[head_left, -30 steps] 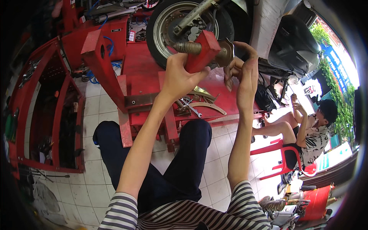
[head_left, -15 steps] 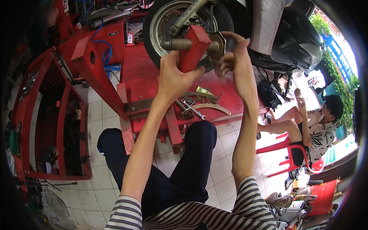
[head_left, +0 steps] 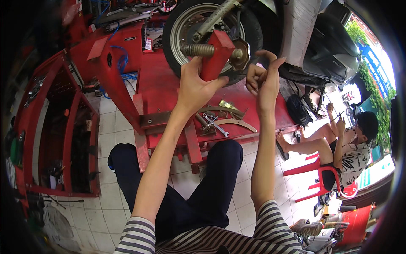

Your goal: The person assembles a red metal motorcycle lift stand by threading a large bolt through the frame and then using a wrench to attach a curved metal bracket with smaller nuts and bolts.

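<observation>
My left hand (head_left: 198,86) is wrapped round a red square steel post (head_left: 218,57), with the thumb across its near face. A thick threaded screw (head_left: 198,50) runs sideways through the top of the post. On its right end sits a worn metal hand knob (head_left: 241,55) with a wavy rim. Just right of the knob, apart from it, my right hand (head_left: 265,80) is raised with nothing in it. Its index finger and thumb stand out while the other fingers curl loosely. Behind the post is a motorbike wheel (head_left: 175,31).
Wrenches (head_left: 216,125) and a curved metal strip (head_left: 237,122) lie on the red lift platform (head_left: 158,84). A scooter (head_left: 334,55) stands at the back right. At the right, another person (head_left: 353,139) sits on a red chair (head_left: 311,169). A red shelf frame (head_left: 69,139) stands left.
My right hand has come off the knob and moved slightly right and down. My left hand keeps its grip on the post. The whole view has shifted slightly.
</observation>
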Motion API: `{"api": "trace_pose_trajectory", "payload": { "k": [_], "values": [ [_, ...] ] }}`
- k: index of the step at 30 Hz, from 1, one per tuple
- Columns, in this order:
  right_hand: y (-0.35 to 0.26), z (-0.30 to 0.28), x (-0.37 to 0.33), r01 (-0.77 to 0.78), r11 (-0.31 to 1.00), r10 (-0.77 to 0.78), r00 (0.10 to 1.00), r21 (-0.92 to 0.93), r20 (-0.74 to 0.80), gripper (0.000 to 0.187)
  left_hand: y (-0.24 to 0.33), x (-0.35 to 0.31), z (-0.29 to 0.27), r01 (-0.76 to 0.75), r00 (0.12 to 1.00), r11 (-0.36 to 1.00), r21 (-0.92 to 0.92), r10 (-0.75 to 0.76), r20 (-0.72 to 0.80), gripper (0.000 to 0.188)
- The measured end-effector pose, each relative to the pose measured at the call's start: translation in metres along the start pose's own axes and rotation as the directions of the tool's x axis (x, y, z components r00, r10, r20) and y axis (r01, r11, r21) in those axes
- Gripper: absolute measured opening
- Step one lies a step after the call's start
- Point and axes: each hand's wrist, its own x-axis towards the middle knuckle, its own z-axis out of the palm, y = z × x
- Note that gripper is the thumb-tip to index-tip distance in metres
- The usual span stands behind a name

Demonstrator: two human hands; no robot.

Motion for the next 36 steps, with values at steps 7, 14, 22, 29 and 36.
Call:
{"api": "trace_pose_trajectory", "payload": {
  "k": [7, 14, 22, 29, 36],
  "values": [
    [0.124, 0.009, -0.019, 0.149, 0.989, -0.122, 0.873, 0.019, -0.472, 0.03, -0.011, 0.007, -0.003, 0.09, 0.996, 0.996, -0.018, -0.09, -0.009, 0.046],
    [0.161, -0.003, -0.07, 0.117, 0.974, -0.185, 0.906, -0.195, -0.38, 0.024, -0.016, 0.008, -0.01, 0.025, 0.999, 1.0, -0.016, -0.025, 0.025, 0.013],
    [0.171, -0.005, -0.066, -0.06, 0.937, 0.042, 0.997, -0.344, -0.059, 0.026, -0.003, 0.002, -0.005, -0.014, 0.998, 0.992, 0.125, 0.006, 0.065, 0.042],
    [0.167, -0.022, -0.083, 0.201, 0.816, 0.167, 0.816, -0.543, 0.553, 0.046, 0.005, -0.07, -0.04, -0.3, 0.886, 0.809, 0.505, 0.433, -0.168, 0.065],
    [0.168, -0.019, -0.076, 0.248, 0.742, 0.197, 0.808, -0.624, 0.555, 0.025, -0.016, -0.125, -0.096, -0.483, 0.719, 0.462, 0.744, 0.695, 0.035, 0.053]
  ]
}}
